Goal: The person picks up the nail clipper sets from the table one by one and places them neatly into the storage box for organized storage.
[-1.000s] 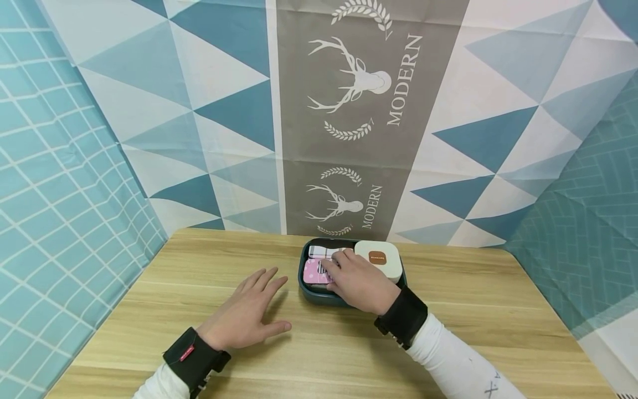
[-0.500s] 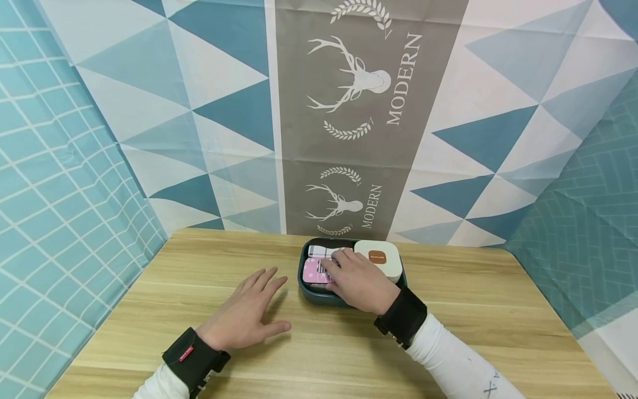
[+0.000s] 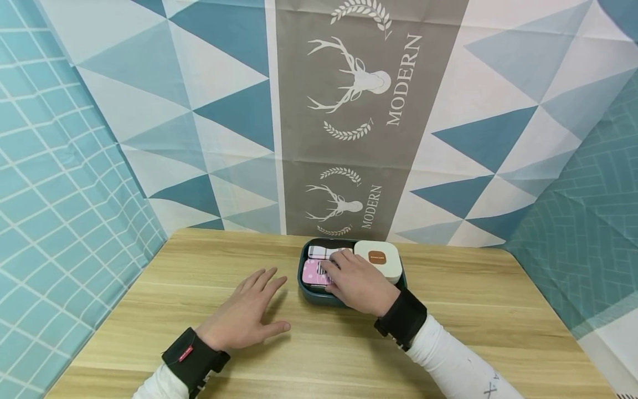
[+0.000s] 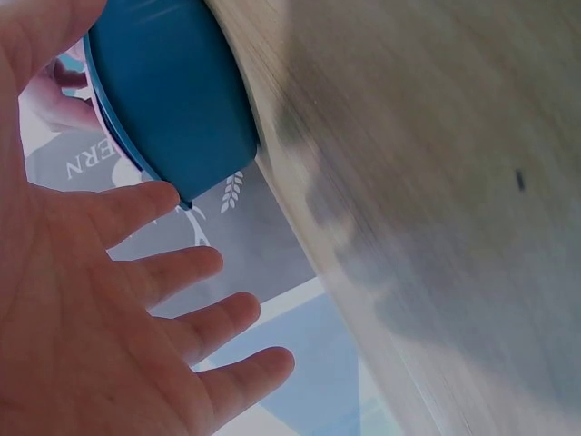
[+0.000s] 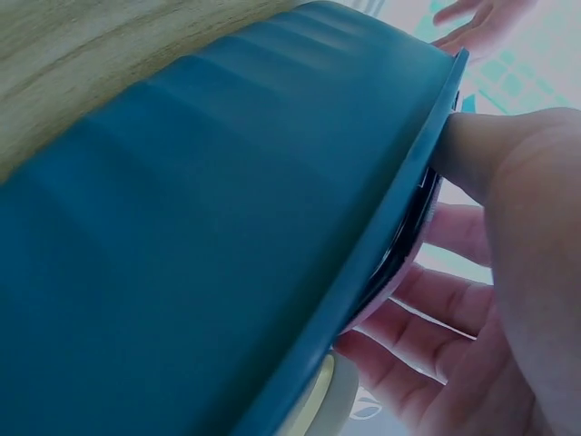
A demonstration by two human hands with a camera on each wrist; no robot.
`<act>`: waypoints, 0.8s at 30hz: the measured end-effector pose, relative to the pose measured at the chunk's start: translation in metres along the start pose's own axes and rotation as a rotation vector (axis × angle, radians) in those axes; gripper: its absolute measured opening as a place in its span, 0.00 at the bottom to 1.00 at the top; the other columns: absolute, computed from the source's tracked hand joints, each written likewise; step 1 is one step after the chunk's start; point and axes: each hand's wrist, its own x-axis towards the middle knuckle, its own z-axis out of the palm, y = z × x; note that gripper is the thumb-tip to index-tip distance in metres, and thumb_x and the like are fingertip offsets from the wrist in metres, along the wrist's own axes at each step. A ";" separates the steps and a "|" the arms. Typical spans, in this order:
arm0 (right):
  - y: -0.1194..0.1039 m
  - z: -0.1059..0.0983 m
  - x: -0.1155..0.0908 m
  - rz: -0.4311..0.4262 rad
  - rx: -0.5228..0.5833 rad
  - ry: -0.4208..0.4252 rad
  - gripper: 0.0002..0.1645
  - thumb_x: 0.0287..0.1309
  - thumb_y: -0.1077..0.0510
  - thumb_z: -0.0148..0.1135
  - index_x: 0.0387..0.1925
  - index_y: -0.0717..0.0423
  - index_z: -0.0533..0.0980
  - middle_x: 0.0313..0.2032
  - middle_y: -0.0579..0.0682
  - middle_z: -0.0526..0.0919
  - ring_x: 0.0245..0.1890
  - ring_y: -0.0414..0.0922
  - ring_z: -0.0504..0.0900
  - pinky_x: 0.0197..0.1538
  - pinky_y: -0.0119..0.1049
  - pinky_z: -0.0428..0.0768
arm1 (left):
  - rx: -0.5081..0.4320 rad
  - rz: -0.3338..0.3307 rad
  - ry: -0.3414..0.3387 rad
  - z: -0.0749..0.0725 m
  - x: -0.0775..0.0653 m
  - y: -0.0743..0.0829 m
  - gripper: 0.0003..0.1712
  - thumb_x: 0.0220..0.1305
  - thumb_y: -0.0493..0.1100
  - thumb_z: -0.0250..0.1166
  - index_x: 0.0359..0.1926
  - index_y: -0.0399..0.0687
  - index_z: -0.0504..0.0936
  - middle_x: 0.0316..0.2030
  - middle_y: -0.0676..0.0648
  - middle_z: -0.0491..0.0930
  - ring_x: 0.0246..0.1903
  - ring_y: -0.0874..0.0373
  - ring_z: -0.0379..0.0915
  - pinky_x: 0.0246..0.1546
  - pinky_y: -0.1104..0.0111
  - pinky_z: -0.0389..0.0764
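Observation:
A dark teal oval tray (image 3: 319, 299) stands near the back edge of the table. Inside, on its left, lies a small pink patterned case (image 3: 314, 272), partly covered by my right hand (image 3: 361, 281). My right hand pinches that case, its fingers over the top. In the right wrist view the thumb (image 5: 472, 150) goes down inside the tray's rim. A white case with dark stripes (image 3: 320, 252) lies behind the pink one. A cream rounded box (image 3: 381, 260) with a brown label fills the right side. My left hand (image 3: 244, 316) has its fingers spread, apart from the tray.
The wooden table (image 3: 463, 332) reaches back to a patterned cloth backdrop (image 3: 339, 122) close behind the tray. Teal cloths hang at the left and right sides. Table surface lies to the left and right of the tray.
The pink case has shifted very slightly toward the tray's near edge under my right hand. My left hand and the tray look the same.

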 end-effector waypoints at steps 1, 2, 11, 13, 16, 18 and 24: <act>0.000 0.000 0.000 0.000 0.003 0.001 0.30 0.73 0.44 0.67 0.69 0.55 0.78 0.56 0.52 0.81 0.58 0.50 0.78 0.60 0.43 0.81 | 0.001 0.001 0.000 0.000 0.000 0.000 0.52 0.65 0.67 0.72 0.79 0.45 0.67 0.79 0.34 0.59 0.78 0.32 0.53 0.73 0.35 0.60; 0.001 0.000 0.000 0.000 0.004 0.002 0.30 0.73 0.44 0.67 0.69 0.55 0.78 0.56 0.52 0.81 0.58 0.50 0.78 0.60 0.43 0.81 | 0.001 0.001 -0.001 0.000 0.000 0.000 0.52 0.65 0.68 0.72 0.79 0.45 0.67 0.79 0.34 0.59 0.78 0.32 0.53 0.73 0.35 0.60; 0.003 0.002 -0.001 -0.003 0.033 0.018 0.30 0.72 0.44 0.68 0.68 0.55 0.78 0.56 0.52 0.81 0.57 0.50 0.77 0.59 0.43 0.81 | 0.001 -0.005 -0.007 0.000 0.001 0.000 0.52 0.64 0.68 0.72 0.79 0.45 0.67 0.79 0.35 0.59 0.78 0.32 0.53 0.73 0.35 0.61; 0.003 0.002 -0.001 -0.001 0.035 0.016 0.31 0.72 0.44 0.68 0.69 0.55 0.78 0.56 0.52 0.81 0.57 0.49 0.77 0.58 0.43 0.81 | 0.000 -0.004 -0.007 0.000 0.001 0.000 0.52 0.64 0.68 0.72 0.79 0.45 0.67 0.79 0.35 0.59 0.78 0.32 0.54 0.73 0.35 0.61; 0.003 0.003 -0.001 0.000 0.034 0.009 0.32 0.73 0.43 0.68 0.69 0.55 0.77 0.56 0.52 0.81 0.57 0.49 0.77 0.57 0.43 0.81 | 0.001 0.000 -0.006 -0.001 0.001 0.000 0.52 0.65 0.68 0.72 0.79 0.46 0.67 0.79 0.35 0.59 0.77 0.32 0.54 0.73 0.35 0.61; 0.003 0.003 -0.001 -0.002 0.032 0.011 0.32 0.73 0.43 0.67 0.69 0.55 0.77 0.57 0.52 0.81 0.58 0.49 0.77 0.58 0.43 0.81 | 0.001 0.002 -0.006 -0.001 0.002 0.000 0.52 0.65 0.68 0.72 0.79 0.46 0.67 0.79 0.35 0.59 0.77 0.32 0.54 0.73 0.35 0.61; 0.004 0.001 -0.001 -0.008 0.045 0.014 0.32 0.74 0.43 0.66 0.70 0.55 0.77 0.57 0.52 0.80 0.59 0.49 0.76 0.61 0.42 0.80 | 0.001 0.004 -0.001 -0.001 0.001 -0.001 0.52 0.65 0.68 0.72 0.79 0.46 0.67 0.79 0.35 0.59 0.77 0.32 0.54 0.73 0.35 0.61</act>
